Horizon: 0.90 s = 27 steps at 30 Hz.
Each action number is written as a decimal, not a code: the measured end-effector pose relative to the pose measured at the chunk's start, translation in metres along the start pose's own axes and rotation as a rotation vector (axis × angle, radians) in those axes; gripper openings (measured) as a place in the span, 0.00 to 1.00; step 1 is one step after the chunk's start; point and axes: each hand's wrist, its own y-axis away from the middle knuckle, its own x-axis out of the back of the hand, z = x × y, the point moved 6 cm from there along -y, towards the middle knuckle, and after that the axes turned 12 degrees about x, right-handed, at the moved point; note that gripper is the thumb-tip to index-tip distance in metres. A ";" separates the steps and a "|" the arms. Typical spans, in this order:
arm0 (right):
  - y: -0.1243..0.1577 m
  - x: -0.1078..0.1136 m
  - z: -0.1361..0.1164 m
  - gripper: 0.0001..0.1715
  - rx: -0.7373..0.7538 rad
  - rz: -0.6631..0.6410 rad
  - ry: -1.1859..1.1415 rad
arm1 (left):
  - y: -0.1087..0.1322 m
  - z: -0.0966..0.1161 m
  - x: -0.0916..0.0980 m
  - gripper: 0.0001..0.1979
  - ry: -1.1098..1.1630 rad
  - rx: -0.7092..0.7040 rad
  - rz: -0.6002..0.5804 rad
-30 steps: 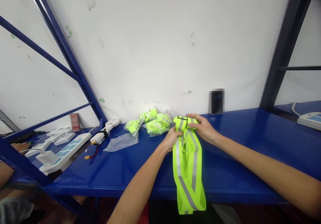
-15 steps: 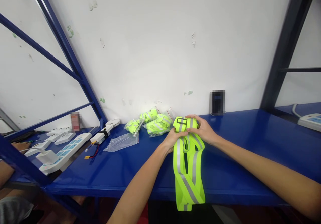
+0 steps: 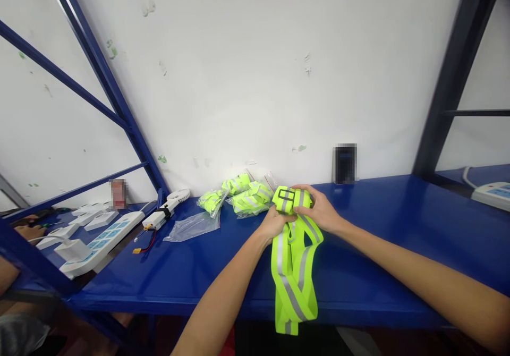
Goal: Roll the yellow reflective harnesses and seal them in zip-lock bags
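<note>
A neon-yellow reflective vest (image 3: 292, 287) made of straps with silver stripes is bunched up between my hands. Its upper end is folded into a bundle with a black buckle (image 3: 287, 193) on the face, while long straps hang down past the table's front edge. My left hand (image 3: 275, 223) grips the bundle from below on its left side, thumb across the straps. On the bundle's right side, my right hand (image 3: 319, 210) clasps it with the thumb in front and the fingers behind, partly hidden.
Several clear bags of folded yellow vests (image 3: 251, 199) lie by the wall, beside a flat plastic bag (image 3: 191, 227). Further left are a white handheld fan (image 3: 167, 207), a wired connector (image 3: 143, 247) and a power strip (image 3: 107, 239). Another person's hand (image 3: 27, 231) shows at far left.
The bundle has tipped and shifted slightly left and down, with my left hand moving the same way. The hanging straps have swung a little to the left.
</note>
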 end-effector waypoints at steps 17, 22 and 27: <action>0.001 0.005 -0.001 0.39 0.185 -0.093 0.218 | 0.005 0.004 0.004 0.30 0.280 0.081 0.010; 0.002 -0.001 -0.013 0.30 0.308 -0.089 0.309 | 0.007 0.012 0.004 0.31 0.415 0.040 -0.023; 0.006 -0.007 -0.009 0.34 0.423 -0.120 0.406 | 0.010 0.017 -0.002 0.18 0.499 0.028 -0.086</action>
